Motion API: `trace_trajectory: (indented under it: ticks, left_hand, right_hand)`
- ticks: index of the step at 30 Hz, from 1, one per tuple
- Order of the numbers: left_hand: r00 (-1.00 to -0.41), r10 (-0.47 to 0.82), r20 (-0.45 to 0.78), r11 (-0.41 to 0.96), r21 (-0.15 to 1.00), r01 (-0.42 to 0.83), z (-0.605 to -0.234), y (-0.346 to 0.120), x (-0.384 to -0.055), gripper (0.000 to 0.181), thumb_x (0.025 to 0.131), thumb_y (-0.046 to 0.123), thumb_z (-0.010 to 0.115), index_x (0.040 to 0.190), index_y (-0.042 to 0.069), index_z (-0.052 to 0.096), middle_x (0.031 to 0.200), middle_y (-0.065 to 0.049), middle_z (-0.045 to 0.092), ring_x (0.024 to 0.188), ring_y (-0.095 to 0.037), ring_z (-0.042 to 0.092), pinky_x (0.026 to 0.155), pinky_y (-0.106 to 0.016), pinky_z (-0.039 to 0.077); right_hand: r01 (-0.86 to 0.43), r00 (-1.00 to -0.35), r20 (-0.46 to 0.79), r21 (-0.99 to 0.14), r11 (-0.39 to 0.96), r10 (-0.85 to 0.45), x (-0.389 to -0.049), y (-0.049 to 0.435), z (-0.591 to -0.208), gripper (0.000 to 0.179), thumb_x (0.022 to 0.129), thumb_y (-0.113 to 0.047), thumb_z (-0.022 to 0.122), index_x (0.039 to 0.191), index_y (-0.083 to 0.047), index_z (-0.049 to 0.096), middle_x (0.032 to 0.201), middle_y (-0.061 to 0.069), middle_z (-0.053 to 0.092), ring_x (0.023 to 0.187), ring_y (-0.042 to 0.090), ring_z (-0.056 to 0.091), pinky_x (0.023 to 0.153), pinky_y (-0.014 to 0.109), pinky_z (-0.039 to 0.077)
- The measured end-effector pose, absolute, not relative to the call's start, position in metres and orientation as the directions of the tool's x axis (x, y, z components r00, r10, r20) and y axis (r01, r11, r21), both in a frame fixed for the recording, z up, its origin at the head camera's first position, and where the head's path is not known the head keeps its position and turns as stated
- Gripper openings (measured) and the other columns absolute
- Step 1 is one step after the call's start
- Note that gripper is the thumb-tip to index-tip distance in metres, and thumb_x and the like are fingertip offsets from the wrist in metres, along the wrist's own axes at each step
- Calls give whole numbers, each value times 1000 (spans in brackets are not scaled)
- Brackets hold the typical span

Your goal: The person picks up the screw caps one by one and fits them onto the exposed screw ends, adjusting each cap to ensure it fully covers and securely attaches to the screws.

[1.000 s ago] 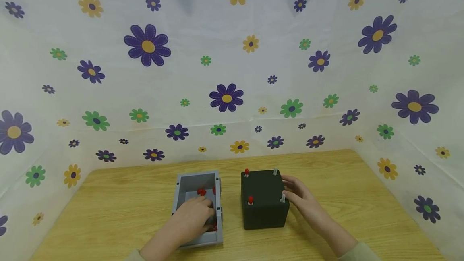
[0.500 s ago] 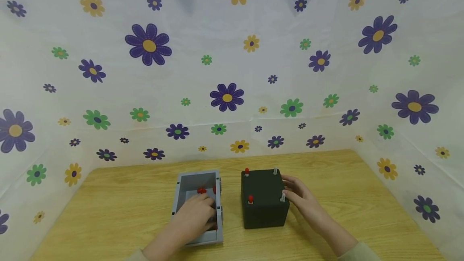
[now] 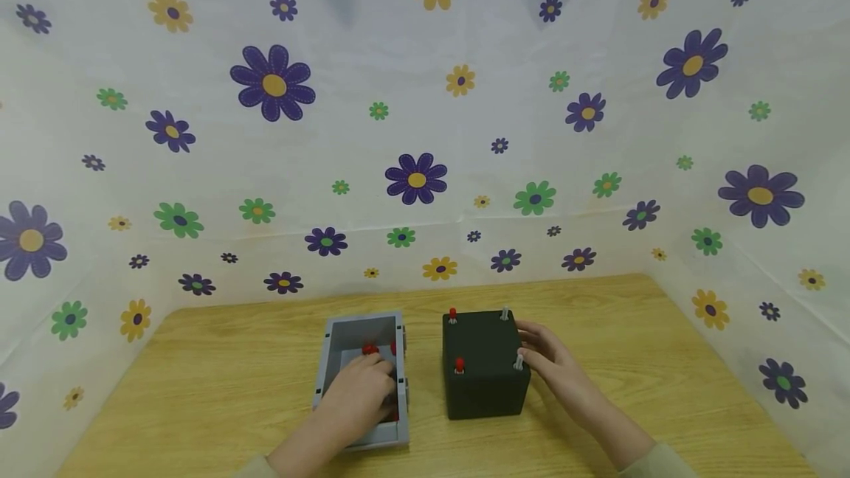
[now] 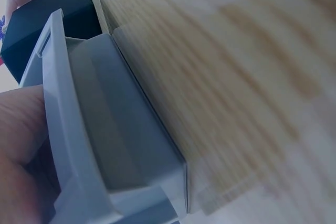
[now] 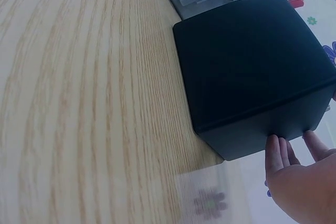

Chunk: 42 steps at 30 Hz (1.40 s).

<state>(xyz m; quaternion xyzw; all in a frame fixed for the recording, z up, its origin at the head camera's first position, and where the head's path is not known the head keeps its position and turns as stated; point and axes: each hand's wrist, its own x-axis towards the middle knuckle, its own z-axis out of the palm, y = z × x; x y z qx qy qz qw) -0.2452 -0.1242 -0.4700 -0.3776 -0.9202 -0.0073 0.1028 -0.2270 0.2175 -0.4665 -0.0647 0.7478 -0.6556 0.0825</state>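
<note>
In the head view a grey plastic bin (image 3: 361, 332) stands on the table, left of a black box (image 3: 481, 341). My left hand (image 3: 358, 393) reaches down into the bin, its fingertips hidden; I cannot tell whether they hold anything. Small red pieces (image 3: 370, 350) lie on the bin floor just beyond the fingers. On the box's top corners stand two red-tipped posts (image 3: 460, 366) and two pale metal posts (image 3: 519, 362). With fairly straight fingers, my right hand (image 3: 564, 378) rests against the box's right side; the right wrist view shows those fingers (image 5: 274, 153) touching its wall.
Both containers stand on a wood-grain table (image 3: 246, 375), a narrow gap between them. Clips (image 3: 406, 389) stick out from the bin's right side. A white flowered sheet (image 3: 358, 139) encloses the table at the back and sides.
My left hand shifts very slightly inside the bin, fingers still down among the red pieces. The right hand, the black box and the bin stay where they were.
</note>
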Motion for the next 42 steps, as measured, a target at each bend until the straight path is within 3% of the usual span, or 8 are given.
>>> trace_trajectory:
  ticks: [9, 16, 23, 26, 31, 36, 42]
  left_hand:
    - [-722, 674, 155, 733, -17, 680, -471, -125, -246, 17, 80, 16, 92, 79, 11, 76, 82, 3, 66, 79, -15, 60, 72, -34, 55]
    - [-715, 678, 173, 726, -6, 687, -471, -127, -246, 17, 82, 14, 90, 78, 12, 74, 81, 3, 66, 77, -15, 61, 71, -33, 56]
    - [-726, 670, 154, 736, -8, 677, -469, -126, -246, 16, 83, 15, 89, 80, 11, 74, 81, 2, 66, 77, -16, 61, 71, -34, 56]
    - [-732, 665, 148, 741, -6, 672, -468, -126, -246, 17, 82, 15, 90, 80, 10, 74, 81, 2, 66, 78, -16, 61, 71, -34, 56]
    - [-739, 659, 137, 746, 5, 666, -468, -125, -246, 16, 82, 13, 90, 81, 9, 75, 83, 1, 67, 79, -16, 61, 72, -34, 56]
    - [-744, 650, 155, 753, 2, 658, -468, -126, -247, 14, 82, 12, 88, 81, 10, 74, 81, 2, 65, 77, -15, 59, 71, -34, 55]
    - [-757, 628, 182, 772, -25, 635, -466, -126, -246, 10, 82, 12, 85, 85, 9, 76, 86, 0, 70, 83, -17, 63, 81, -38, 60]
  right_hand:
    - [13, -979, -40, -991, 134, -201, -226, 217, -466, 55, 112, -20, 51, 162, -2, 35, 163, 26, 42, 151, 40, 41, 118, 35, 45]
    - [5, -979, -31, -991, 131, -200, -227, 217, -468, 55, 112, -20, 51, 162, -2, 35, 163, 26, 42, 151, 42, 41, 123, 49, 41]
    - [1, -981, -27, -991, 133, -192, -226, 217, -468, 54, 111, -18, 52, 161, -1, 37, 161, 26, 44, 148, 36, 44, 112, 26, 47]
    - [-6, -981, -20, -991, 131, -191, -226, 216, -467, 54, 111, -18, 52, 161, -1, 37, 161, 26, 44, 147, 34, 45, 110, 24, 47]
    - [4, -980, -30, -991, 133, -195, -227, 217, -467, 54, 112, -19, 51, 161, -2, 37, 162, 25, 44, 148, 34, 45, 114, 29, 47]
    - [5, -979, -32, -991, 134, -203, -228, 218, -467, 54, 112, -20, 50, 162, -2, 35, 163, 26, 42, 151, 41, 41, 121, 42, 43]
    - [5, -978, -33, -991, 136, -205, -227, 218, -467, 55, 112, -20, 50, 162, -2, 35, 163, 26, 42, 151, 43, 40, 122, 45, 42]
